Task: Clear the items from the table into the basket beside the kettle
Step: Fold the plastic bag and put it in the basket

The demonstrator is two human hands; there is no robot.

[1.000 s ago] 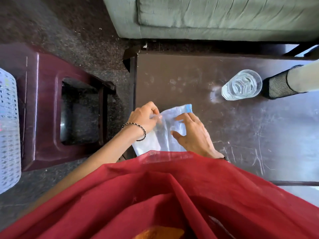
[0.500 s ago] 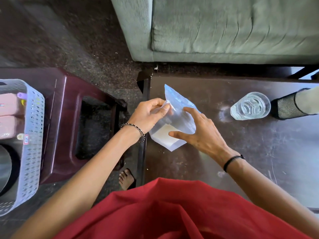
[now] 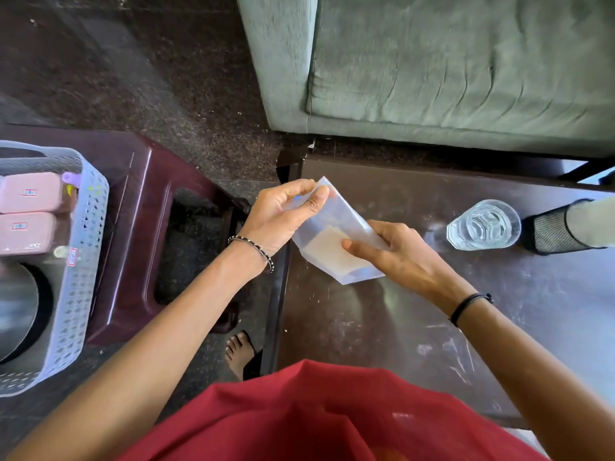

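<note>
I see a green sofa (image 3: 449,68) along the top of my view, dark speckled floor (image 3: 133,78) left of it, and a maroon plastic stool (image 3: 139,207) standing on that floor.

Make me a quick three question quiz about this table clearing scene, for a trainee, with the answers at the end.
1. True or false: the clear plastic pouch lies flat on the table, untouched.
2. Which thing stands nearest the drinking glass? A. the mesh holder B. the basket C. the stool
3. Fill in: the basket, which holds two pink cases, sits on the person's ____ side.

Key
1. False: the left hand pinches its top edge and the right hand grips its lower part, both holding it above the table.
2. A
3. left
</note>
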